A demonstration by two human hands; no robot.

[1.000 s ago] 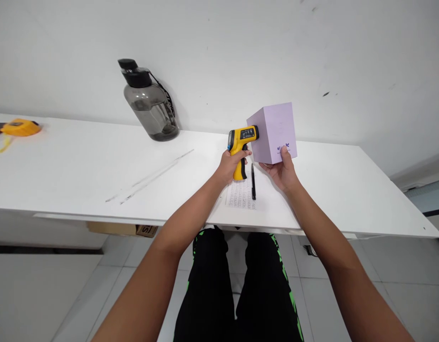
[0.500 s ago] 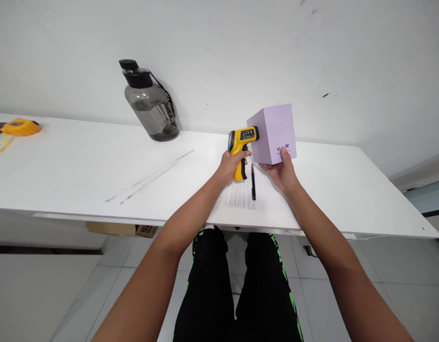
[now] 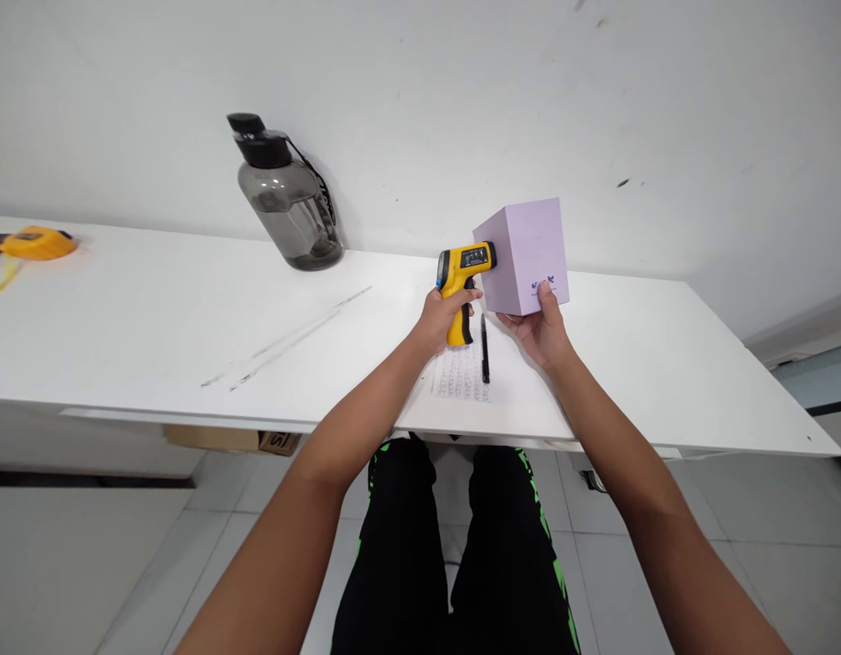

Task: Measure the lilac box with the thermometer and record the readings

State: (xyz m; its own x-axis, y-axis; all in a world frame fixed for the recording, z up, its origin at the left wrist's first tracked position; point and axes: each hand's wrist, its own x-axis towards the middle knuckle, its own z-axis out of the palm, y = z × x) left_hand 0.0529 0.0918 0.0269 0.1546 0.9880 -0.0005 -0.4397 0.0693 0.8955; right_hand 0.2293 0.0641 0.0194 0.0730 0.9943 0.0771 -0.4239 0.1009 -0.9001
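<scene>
My left hand (image 3: 442,318) is wrapped round the grip of a yellow and black infrared thermometer gun (image 3: 459,326). Its black nose points right, at or very close to the left face of a lilac box (image 3: 535,255); I cannot tell whether they touch. My right hand (image 3: 544,329) grips that box from below, thumb on the printed front face and fingers underneath. The box is tilted above the desk. Below the thermometer lies a sheet of paper (image 3: 457,380) with rows of handwriting, partly covered by my left hand. A black pen (image 3: 485,350) rests on the paper.
A large grey translucent bottle (image 3: 284,214) with a black lid stands near the wall at the back left. An orange tape measure (image 3: 38,243) lies at the far left of the white desk (image 3: 140,318). Under the desk's front edge shows a cardboard box (image 3: 212,438).
</scene>
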